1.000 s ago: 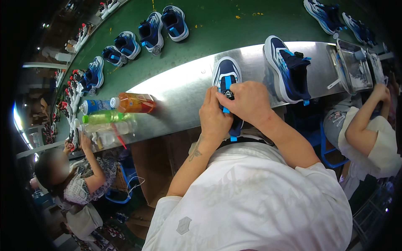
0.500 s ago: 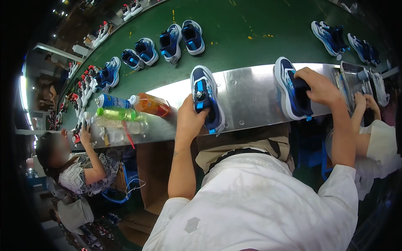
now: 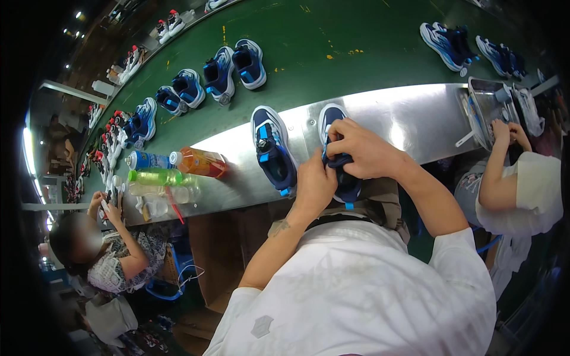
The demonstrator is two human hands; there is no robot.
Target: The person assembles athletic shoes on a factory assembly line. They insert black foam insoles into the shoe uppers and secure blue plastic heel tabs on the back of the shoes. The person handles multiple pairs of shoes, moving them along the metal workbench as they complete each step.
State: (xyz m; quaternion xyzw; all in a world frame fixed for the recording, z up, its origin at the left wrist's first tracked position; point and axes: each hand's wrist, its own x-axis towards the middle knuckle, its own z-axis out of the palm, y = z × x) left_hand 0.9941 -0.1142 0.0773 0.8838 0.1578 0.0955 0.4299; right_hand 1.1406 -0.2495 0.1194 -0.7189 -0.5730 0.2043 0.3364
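Two navy and white sneakers with bright blue tabs lie side by side on the metal ledge in front of me, toes pointing away. My left hand (image 3: 316,181) is closed, its fingertips pinching the left side of the right-hand sneaker (image 3: 349,191) at the opening. Bent over the tongue of that same shoe, my right hand (image 3: 367,149) grips it with curled fingers. Both hands cover much of its middle; what exactly the fingertips pinch is hidden. The left-hand sneaker (image 3: 274,152) rests untouched beside my left hand, a round dark dial on its tongue.
Bottles, including an orange one (image 3: 200,162) and a green one (image 3: 155,177), lie at left. More sneakers (image 3: 219,74) sit on the green belt (image 3: 332,53). A metal tray (image 3: 484,107) stands at right. Co-workers sit on either side, one person's hands (image 3: 507,132) near the tray.
My right hand brought its sneaker left, beside the other one. My left hand let go of the left-hand sneaker and took hold of the right-hand one. The view shifted somewhat.
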